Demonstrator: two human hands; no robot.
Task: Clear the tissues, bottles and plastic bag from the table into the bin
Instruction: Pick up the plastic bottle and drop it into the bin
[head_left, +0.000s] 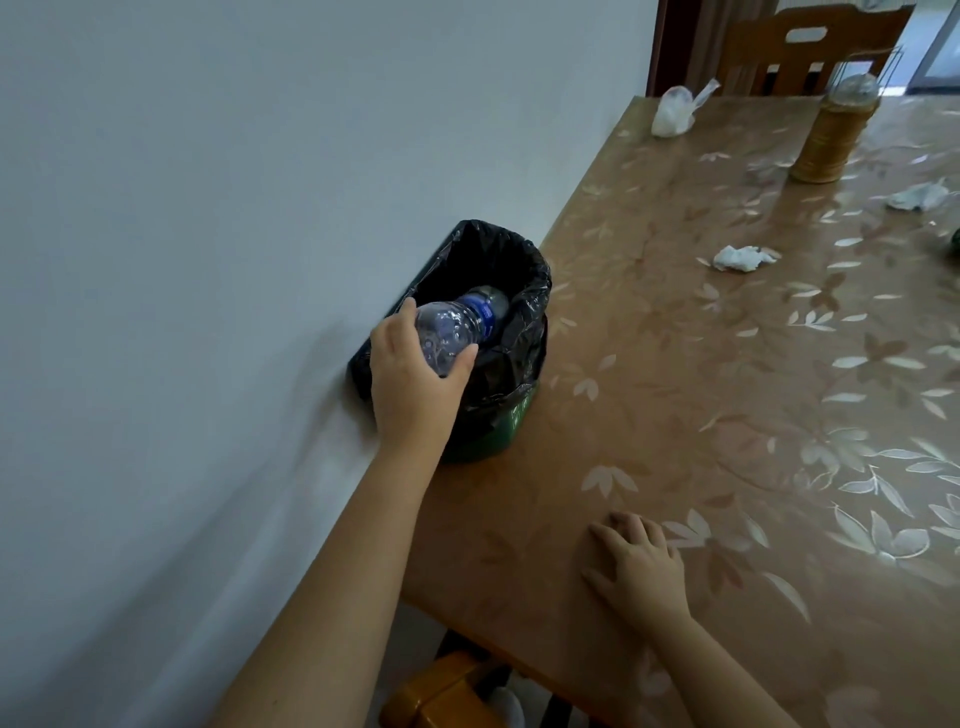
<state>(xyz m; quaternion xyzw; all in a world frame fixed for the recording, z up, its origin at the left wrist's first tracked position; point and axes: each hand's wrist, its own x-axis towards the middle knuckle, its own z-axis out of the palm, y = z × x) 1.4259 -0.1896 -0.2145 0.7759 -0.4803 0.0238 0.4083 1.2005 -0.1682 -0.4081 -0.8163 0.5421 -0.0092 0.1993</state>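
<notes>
Clear, crinkly plastic makes up the empty water bottle (457, 327) with the blue label. The left hand (413, 382) wraps around its fat bottom end, thumb on one side and fingers on the other. The bottle lies tilted, with its long side running from the hand up and to the right. Its neck end points into the small green bin (498, 439) lined with a black plastic bag (524, 291). So the bottle is half inside the bin's mouth, just past the left hand's fingers. The bin stands on the brown table with a leaf-pattern cover (727, 415), right at the edge by the white wall (208, 208).

The right hand (636, 564) holds nothing. It rests flat on the table with the fingers spread, well apart from the bottle.

Farther along the table lie two crumpled white tissues (743, 258) (917, 196). A knotted clear plastic bag (675, 110) sits near the far edge. A tall bottle of yellow-brown liquid (834, 132) stands upright near it.
</notes>
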